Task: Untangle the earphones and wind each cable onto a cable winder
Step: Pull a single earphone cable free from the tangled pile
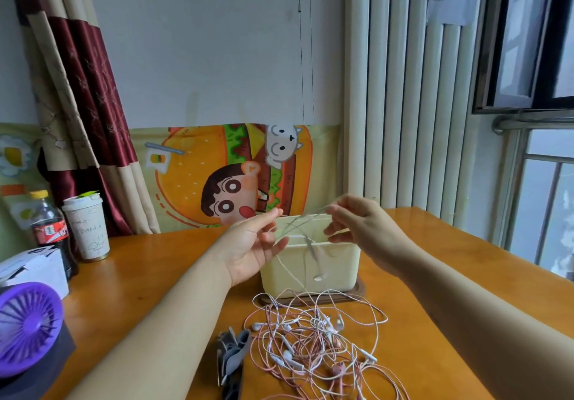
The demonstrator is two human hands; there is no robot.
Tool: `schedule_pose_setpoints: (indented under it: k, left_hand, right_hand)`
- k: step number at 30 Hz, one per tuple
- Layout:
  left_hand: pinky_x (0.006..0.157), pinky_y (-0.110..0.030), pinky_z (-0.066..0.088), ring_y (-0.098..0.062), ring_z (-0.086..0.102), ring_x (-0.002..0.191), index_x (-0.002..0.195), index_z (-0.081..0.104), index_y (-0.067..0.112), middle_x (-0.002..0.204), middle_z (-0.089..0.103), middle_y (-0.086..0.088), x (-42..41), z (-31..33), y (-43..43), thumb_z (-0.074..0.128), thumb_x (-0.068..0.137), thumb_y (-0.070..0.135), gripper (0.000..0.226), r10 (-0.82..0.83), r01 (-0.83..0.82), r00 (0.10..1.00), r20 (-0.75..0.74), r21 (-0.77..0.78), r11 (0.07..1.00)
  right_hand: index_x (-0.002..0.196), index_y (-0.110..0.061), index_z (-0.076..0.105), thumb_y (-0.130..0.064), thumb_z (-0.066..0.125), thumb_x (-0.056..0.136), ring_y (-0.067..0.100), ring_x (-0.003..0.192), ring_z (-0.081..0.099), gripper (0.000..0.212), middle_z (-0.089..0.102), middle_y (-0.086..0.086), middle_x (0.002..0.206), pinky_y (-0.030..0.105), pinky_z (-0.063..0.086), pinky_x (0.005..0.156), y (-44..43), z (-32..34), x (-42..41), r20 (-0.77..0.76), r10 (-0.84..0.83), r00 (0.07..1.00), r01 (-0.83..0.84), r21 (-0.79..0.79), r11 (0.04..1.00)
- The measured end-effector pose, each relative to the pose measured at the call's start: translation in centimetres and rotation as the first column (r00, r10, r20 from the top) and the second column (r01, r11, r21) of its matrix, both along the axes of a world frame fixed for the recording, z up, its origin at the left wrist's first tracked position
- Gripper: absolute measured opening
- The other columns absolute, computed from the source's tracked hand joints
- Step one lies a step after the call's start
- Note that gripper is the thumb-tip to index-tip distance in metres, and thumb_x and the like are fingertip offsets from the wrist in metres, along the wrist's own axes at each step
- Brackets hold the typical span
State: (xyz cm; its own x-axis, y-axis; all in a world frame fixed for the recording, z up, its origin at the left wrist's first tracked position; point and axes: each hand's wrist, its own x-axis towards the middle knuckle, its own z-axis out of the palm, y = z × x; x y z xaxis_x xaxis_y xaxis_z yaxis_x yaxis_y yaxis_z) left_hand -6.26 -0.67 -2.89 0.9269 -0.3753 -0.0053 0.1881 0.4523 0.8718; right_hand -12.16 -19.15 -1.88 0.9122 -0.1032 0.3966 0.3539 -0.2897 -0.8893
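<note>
A tangle of white and pink earphones (313, 346) lies on the wooden table near the front edge. One white earphone cable (298, 228) is raised above it, stretched between my two hands, and its earbuds dangle in front of a cream box (338, 263). My left hand (253, 244) pinches the cable's left part, palm up. To the right, my right hand (357, 225) pinches the other part. A bundle of grey cable winders (234, 353) lies just left of the tangle.
The cream box stands on a dark base behind the tangle. At the left are a purple fan (28, 328), a white box (34, 269), a cola bottle (51, 231) and a paper cup (87, 228). A window and vertical blinds are on the right.
</note>
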Motion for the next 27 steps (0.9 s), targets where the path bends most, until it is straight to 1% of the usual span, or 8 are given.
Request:
schedule_pose_setpoints:
  k: [3,7,11,15,18,20,24,27]
  left_hand:
    - [0.064,-0.026,0.058,-0.003,0.031,0.035,0.087,0.057,0.007,0.068,0.049,0.002,0.5,0.2,0.1,0.060,0.091,0.012,0.007,0.062,-0.071,0.996,-0.070,-0.137,0.988]
    - [0.068,-0.026,0.055,-0.003,0.032,0.036,0.088,0.053,0.010,0.068,0.048,0.002,1.0,0.2,0.8,0.055,0.095,0.007,0.008,0.203,-0.225,0.971,-0.129,-0.189,0.956]
    - [0.071,-0.028,0.052,-0.008,0.046,0.065,0.117,0.053,0.009,0.078,0.045,-0.004,1.0,0.4,0.4,0.049,0.094,-0.003,0.026,0.340,-0.389,0.917,-0.207,-0.278,0.878]
    - [0.077,-0.027,0.056,-0.014,0.064,0.087,0.124,0.056,0.006,0.097,0.061,-0.007,0.9,1.0,-0.1,0.052,0.094,-0.004,0.032,0.501,-0.530,0.846,-0.180,-0.388,0.754]
    - [0.079,-0.021,0.051,-0.007,0.060,0.097,0.121,0.060,0.016,0.114,0.059,0.004,0.9,0.9,0.0,0.052,0.094,-0.003,0.034,0.669,-0.695,0.674,0.315,-0.038,0.718]
    - [0.085,-0.026,0.049,-0.009,0.055,0.106,0.123,0.060,0.023,0.119,0.055,0.009,1.3,0.5,0.6,0.052,0.093,0.001,0.039,0.526,-0.787,0.563,0.638,0.219,0.576]
    - [0.091,-0.035,0.053,-0.016,0.059,0.103,0.130,0.058,0.020,0.128,0.058,-0.002,2.0,0.0,1.7,0.050,0.092,0.004,0.042,0.147,-0.576,0.784,0.604,0.618,0.535]
    - [0.066,-0.027,0.049,-0.011,0.057,0.077,0.135,0.053,0.022,0.133,0.053,-0.002,2.2,-0.5,1.7,0.050,0.092,0.011,0.045,-0.010,-0.538,0.816,0.579,0.765,0.355]
  right_hand:
    - [0.085,-0.007,0.053,-0.017,0.046,0.099,0.013,0.054,0.047,0.019,0.042,0.001,0.064,0.026,0.043,0.054,-0.7,0.6,0.1,0.004,-0.025,1.000,0.024,0.153,0.988]
    - [0.081,-0.014,0.058,-0.019,0.050,0.098,0.011,0.049,0.032,0.019,0.037,-0.001,0.058,0.026,0.027,0.049,-1.8,1.5,0.1,0.016,-0.132,0.991,0.131,0.036,0.991]
    - [0.083,-0.015,0.063,-0.022,0.054,0.095,0.012,0.052,0.036,0.017,0.043,-0.002,0.057,0.031,0.029,0.054,-2.0,1.8,0.5,0.049,-0.238,0.970,0.240,-0.046,0.970]
    - [0.087,-0.013,0.064,-0.024,0.054,0.095,0.011,0.054,0.040,0.017,0.047,-0.004,0.059,0.029,0.032,0.055,-1.7,1.5,0.8,0.075,-0.309,0.948,0.313,-0.059,0.948]
    - [0.090,-0.011,0.064,-0.023,0.053,0.095,0.010,0.053,0.041,0.017,0.049,-0.004,0.060,0.025,0.032,0.053,-2.1,2.0,0.6,0.099,-0.351,0.931,0.357,-0.051,0.933]
    - [0.089,-0.012,0.064,-0.023,0.052,0.096,0.006,0.049,0.040,0.017,0.049,-0.003,0.060,0.021,0.031,0.050,-2.6,2.7,0.2,0.135,-0.378,0.916,0.392,-0.102,0.914]
    - [0.094,-0.006,0.066,-0.022,0.054,0.096,-0.001,0.037,0.042,0.020,0.051,-0.003,0.060,0.010,0.029,0.037,-2.8,4.1,-0.9,0.200,-0.298,0.934,0.349,-0.321,0.880]
    - [0.097,-0.007,0.069,-0.021,0.057,0.094,-0.005,0.039,0.045,0.019,0.050,-0.010,0.058,0.008,0.031,0.040,-2.5,4.9,-1.3,0.246,-0.259,0.934,0.338,-0.374,0.864]
